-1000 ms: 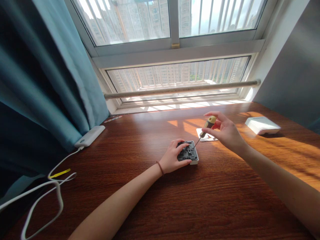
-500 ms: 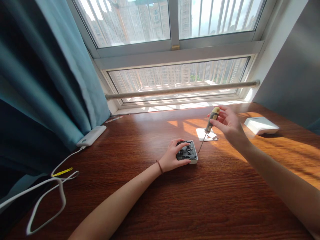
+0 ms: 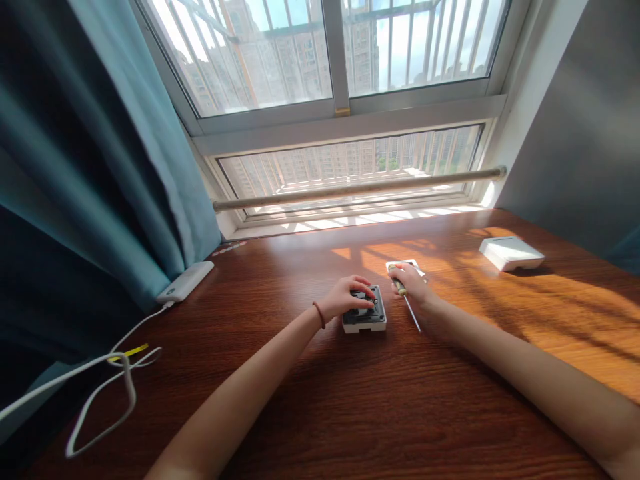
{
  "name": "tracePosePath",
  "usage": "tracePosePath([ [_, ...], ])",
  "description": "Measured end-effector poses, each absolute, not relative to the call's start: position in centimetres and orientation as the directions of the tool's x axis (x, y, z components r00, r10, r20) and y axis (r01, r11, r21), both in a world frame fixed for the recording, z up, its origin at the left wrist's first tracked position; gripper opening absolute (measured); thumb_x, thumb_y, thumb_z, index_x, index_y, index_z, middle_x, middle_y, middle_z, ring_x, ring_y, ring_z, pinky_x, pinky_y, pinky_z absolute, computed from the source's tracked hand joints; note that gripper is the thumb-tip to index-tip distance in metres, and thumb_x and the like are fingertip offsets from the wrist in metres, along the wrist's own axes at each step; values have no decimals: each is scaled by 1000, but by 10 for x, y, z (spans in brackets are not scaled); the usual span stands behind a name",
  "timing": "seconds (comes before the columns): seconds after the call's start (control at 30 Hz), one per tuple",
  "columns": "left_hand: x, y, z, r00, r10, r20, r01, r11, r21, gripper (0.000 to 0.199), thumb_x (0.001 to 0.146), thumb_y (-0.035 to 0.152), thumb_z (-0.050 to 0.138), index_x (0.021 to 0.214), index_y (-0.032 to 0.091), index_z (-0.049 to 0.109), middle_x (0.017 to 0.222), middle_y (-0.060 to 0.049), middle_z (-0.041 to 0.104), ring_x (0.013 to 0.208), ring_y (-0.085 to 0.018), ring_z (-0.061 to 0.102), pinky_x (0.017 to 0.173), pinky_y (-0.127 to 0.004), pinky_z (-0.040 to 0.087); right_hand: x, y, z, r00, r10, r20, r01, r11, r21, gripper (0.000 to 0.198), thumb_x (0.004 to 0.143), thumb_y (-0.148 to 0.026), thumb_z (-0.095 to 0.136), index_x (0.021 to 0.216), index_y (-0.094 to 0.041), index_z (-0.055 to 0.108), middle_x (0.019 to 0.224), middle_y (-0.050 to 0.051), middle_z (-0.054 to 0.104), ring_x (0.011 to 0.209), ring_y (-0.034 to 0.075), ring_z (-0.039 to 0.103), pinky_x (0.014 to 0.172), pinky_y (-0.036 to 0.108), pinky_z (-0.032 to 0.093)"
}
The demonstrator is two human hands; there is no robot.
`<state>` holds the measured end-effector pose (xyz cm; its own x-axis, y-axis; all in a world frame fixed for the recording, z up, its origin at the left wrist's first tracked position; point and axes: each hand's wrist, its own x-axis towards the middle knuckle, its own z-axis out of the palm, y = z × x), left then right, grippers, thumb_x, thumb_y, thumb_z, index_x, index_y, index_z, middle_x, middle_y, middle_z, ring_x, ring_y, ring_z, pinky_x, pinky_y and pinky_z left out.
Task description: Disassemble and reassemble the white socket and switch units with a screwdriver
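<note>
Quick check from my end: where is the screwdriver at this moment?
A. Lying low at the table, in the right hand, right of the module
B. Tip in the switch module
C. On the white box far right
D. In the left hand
A: the right hand holds the screwdriver down at the table, beside the switch module, which the left hand steadies.

Harsh window sunlight, edges perhaps warped.

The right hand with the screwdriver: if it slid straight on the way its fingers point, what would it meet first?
The right hand points away toward the window, so it would probably first meet the white plate lying flat on the desk just beyond its fingertips; depth is uncertain.
</note>
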<state>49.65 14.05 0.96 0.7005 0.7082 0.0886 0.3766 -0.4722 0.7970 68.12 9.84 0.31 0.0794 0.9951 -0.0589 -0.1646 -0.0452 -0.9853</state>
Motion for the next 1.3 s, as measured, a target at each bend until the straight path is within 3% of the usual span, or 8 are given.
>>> tracePosePath([
  [0.23, 501, 146, 19, 757, 653, 14, 370, -447, 814, 16, 60, 16, 73, 75, 20, 74, 104, -5, 60, 98, -20, 57, 90, -29, 43, 662, 91, -16, 43, 994, -97, -213, -85, -973, 12, 61, -24, 57, 64, -20, 47, 46, -6, 45, 39, 8, 40, 36, 20, 32],
  [0.43, 506, 141, 19, 706, 708, 2, 424, -424, 800, 16, 58, 10, 71, 72, 19, 74, 103, -5, 59, 94, -20, 58, 91, -31, 43, 657, 89, -24, -6, 996, -93, -249, -92, -964, 9, 61, -22, 57, 65, -17, 51, 53, -5, 50, 46, 8, 47, 43, 20, 39],
  [0.87, 517, 128, 10, 547, 831, 102, 487, -416, 768, 5, 58, 15, 69, 59, 20, 72, 90, -2, 63, 86, -18, 59, 86, -30, 46, 658, 91, -29, 4, 996, -93, -252, -89, -964, 9, 64, -21, 56, 59, -18, 49, 50, -6, 48, 45, 8, 42, 43, 20, 34],
  [1.13, 513, 123, 17, 552, 819, 155, 400, -423, 813, 5, 68, 18, 66, 68, 15, 70, 93, -6, 67, 85, -17, 62, 80, -27, 49, 658, 92, -29, 6, 995, -98, -263, -93, -960, 11, 63, -23, 59, 61, -17, 50, 52, -6, 49, 47, 8, 44, 46, 21, 36],
  [1.3, 513, 122, 18, 496, 845, 200, 393, -425, 815, 15, 75, 27, 61, 75, 14, 67, 80, -5, 70, 78, -17, 64, 75, -28, 49, 657, 90, -26, 30, 992, -123, -289, -109, -951, 13, 62, -22, 59, 68, -18, 48, 56, -6, 51, 51, 9, 48, 48, 21, 38],
])
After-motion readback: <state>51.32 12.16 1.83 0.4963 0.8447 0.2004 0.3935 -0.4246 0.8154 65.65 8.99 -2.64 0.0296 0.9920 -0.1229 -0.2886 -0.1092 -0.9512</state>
